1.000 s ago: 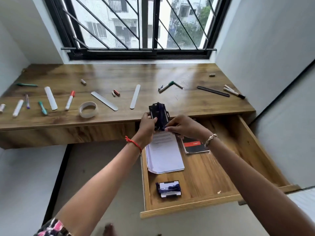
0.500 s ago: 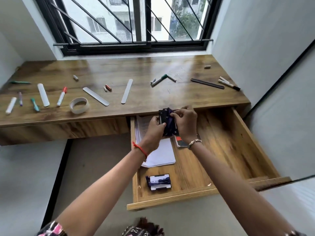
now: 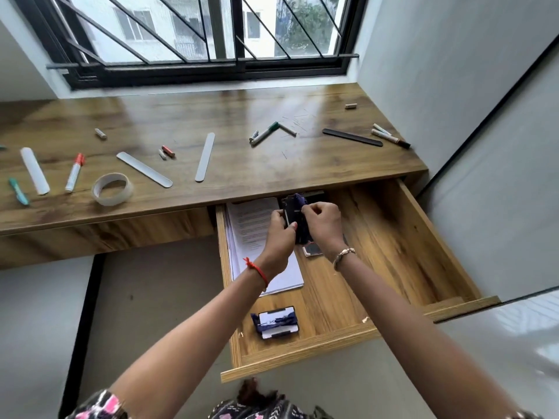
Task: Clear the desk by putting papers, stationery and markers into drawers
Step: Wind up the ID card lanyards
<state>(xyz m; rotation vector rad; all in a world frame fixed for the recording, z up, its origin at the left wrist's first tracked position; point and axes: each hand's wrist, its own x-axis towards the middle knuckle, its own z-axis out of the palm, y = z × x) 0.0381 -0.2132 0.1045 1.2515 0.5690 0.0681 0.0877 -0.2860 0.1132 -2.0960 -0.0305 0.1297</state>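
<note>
Head view: markers [image 3: 74,172], tape roll [image 3: 113,199] on desk [image 3: 242,158] (case [image 3: 292,212] over drawer [image 3: 393,246]).

I see both arms bare from the upper arm down to the hands. A thin red thread [image 3: 257,269] is tied round the wrist of the left hand [image 3: 279,234], its knot and short loose ends sticking out. The wrist of the right hand [image 3: 323,225] carries a bracelet [image 3: 343,257] of small pale, metallic-looking beads. At the bottom edge I can make out a sleeve [image 3: 99,406] in black fabric with pink and white print. Beside it is dark cloth [image 3: 242,411] with small white chevron marks.
</note>
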